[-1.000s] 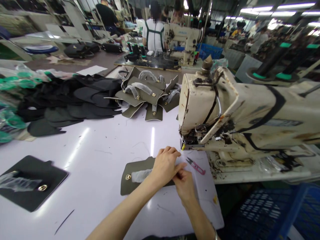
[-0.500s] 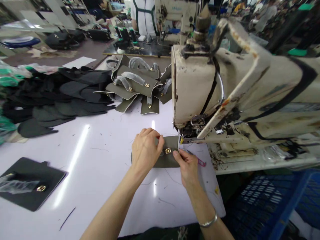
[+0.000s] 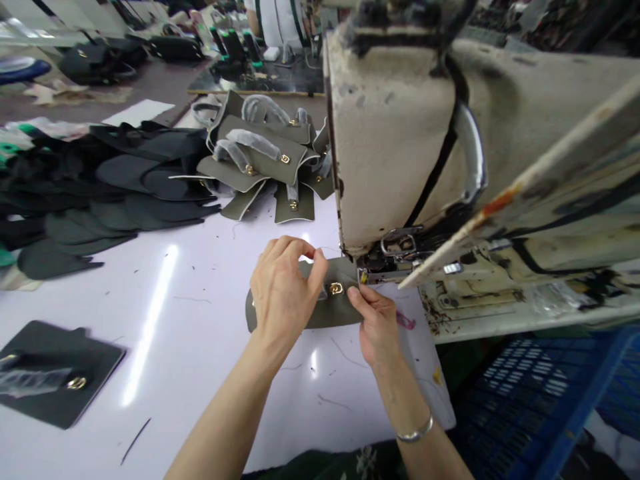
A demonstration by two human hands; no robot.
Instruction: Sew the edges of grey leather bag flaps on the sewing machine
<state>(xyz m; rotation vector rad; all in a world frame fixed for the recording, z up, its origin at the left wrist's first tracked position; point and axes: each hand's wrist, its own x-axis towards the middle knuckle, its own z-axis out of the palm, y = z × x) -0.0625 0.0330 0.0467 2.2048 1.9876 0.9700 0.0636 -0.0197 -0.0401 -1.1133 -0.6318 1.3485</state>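
Note:
A dark olive panel [image 3: 333, 312] with a gold buckle [image 3: 337, 289] lies on the white table, its right edge at the needle area of the sewing machine [image 3: 390, 140]. My right hand [image 3: 377, 320] grips that right edge, thumb on top and fingers curled at the side. Over the panel's left part is my left hand [image 3: 283, 293], thumb and forefinger pinched together; a thin thread seems to run from the fingertips toward the machine. It hides much of the panel's left half.
Olive panels with plastic-wrapped handles [image 3: 265, 153] are heaped behind. Dark cut pieces [image 3: 115, 173] spread over the back left. Another panel [image 3: 55, 407] lies at the left on the table [image 3: 200, 380]. A blue crate [image 3: 530, 400] stands at the lower right. A person [image 3: 280, 23] is in the background.
The view has moved closer to the machine. The panel shows more of its left end. My left hand keeps its pinch, and my right hand stays on the panel's right edge.

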